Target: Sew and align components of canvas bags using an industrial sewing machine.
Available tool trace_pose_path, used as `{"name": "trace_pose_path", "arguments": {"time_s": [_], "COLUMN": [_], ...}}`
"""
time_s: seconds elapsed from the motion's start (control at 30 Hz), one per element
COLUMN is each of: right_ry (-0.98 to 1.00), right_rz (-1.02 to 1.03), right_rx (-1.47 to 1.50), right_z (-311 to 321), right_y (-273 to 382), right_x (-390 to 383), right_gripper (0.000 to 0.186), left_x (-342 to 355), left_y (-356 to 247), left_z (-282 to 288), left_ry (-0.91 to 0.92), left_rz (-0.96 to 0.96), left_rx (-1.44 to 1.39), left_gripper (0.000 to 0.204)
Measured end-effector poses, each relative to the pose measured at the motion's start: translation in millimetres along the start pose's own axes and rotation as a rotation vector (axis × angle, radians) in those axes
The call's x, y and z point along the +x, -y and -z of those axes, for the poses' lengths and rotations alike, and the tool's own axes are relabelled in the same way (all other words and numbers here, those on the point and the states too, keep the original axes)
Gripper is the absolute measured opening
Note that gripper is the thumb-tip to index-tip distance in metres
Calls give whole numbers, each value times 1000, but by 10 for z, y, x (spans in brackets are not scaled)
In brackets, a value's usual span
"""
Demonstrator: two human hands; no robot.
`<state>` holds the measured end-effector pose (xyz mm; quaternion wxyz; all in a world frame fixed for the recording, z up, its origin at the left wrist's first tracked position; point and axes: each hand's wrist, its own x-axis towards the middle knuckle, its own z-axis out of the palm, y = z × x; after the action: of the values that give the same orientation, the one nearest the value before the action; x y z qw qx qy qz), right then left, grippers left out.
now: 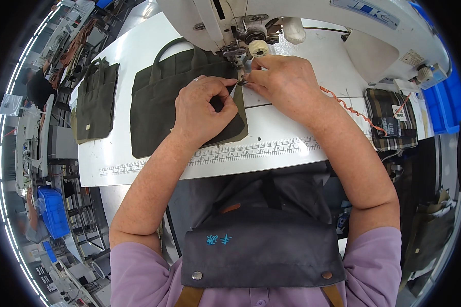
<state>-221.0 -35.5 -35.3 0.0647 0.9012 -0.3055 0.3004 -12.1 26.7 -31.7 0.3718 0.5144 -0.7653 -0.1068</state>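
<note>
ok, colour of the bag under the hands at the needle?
Dark olive green bag, clearest in the head view.

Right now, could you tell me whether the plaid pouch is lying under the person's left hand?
No, the plaid pouch lies far right on the table, while the left hand presses the dark green bag.

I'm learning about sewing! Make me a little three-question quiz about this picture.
1. True or false: the left hand presses on the dark green bag.
2. What is the right hand pinching beside the sewing machine? A) a corner of the bag B) scissors C) a blue bin
3. Fill in: a second green bag lies to the person's ____.

Key: 1 true; 2 A; 3 left
</note>
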Motion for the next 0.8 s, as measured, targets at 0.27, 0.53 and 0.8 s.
{"name": "trace_pose_path", "arguments": {"time_s": [0.27, 0.53, 0.8], "right_ry": [-24, 24, 174], "right_rz": [-5, -91, -26], "right_rx": [46, 123, 194], "right_z": [7, 89, 88], "right_y": [-6, -49, -17], "right_x": [-32, -48, -38], "right_gripper": [10, 17, 29], "left_x": [8, -155, -166], "left_y": [-143, 0, 29], "left_z": [171, 171, 161], "left_ry": [184, 291, 270], "left_rz": [-165, -192, -186], "left_rx": [248, 208, 207], "left_gripper": [24, 40, 43]}}
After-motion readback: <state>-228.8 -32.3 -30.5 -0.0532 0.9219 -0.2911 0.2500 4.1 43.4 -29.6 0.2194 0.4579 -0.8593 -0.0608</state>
